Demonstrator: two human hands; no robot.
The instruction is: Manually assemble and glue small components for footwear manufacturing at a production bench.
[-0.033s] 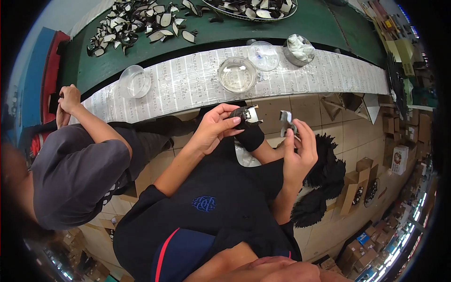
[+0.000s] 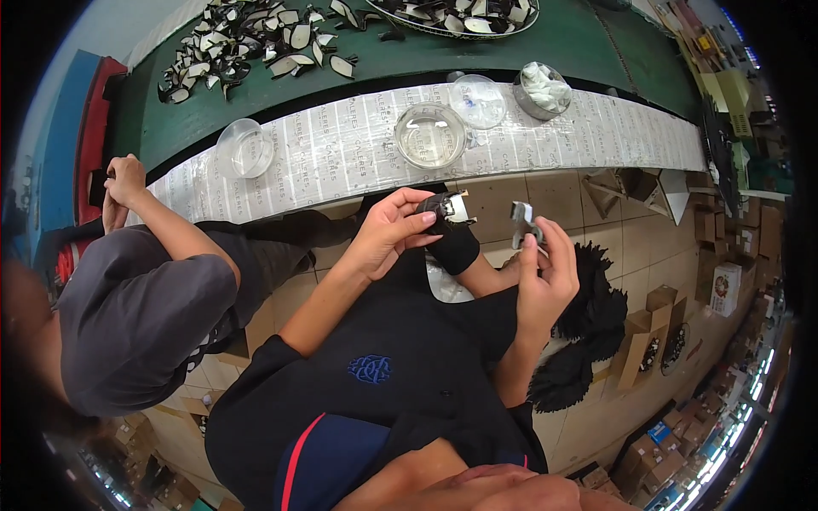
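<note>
My left hand point(image 2: 394, 232) pinches a small black-covered piece with a white part point(image 2: 448, 209), perhaps a shoe heel, between thumb and fingers just off the near bench edge. The white end faces right, with ragged black edges around it. To the right, apart from that piece, my right hand point(image 2: 547, 272) is closed with thumb and fingertips on a small grey metal piece with a curved end point(image 2: 523, 223). Its exact kind is not clear. A round clear dish of liquid point(image 2: 430, 138) sits on the bench strip beyond my hands.
Beside that dish are a clear lid point(image 2: 477, 102), a metal tin of white cloth point(image 2: 544, 91) and a clear cup point(image 2: 245, 148). Black-and-white pieces point(image 2: 217, 51) lie heaped on the green bench, more in a basket point(image 2: 464, 32). A co-worker point(image 2: 153, 307) sits close at left; black fringed material point(image 2: 588, 332) lies at right.
My right hand has shifted slightly to the right, and the grey metal piece has turned a little with it. My left hand stays in place with the black-covered piece.
</note>
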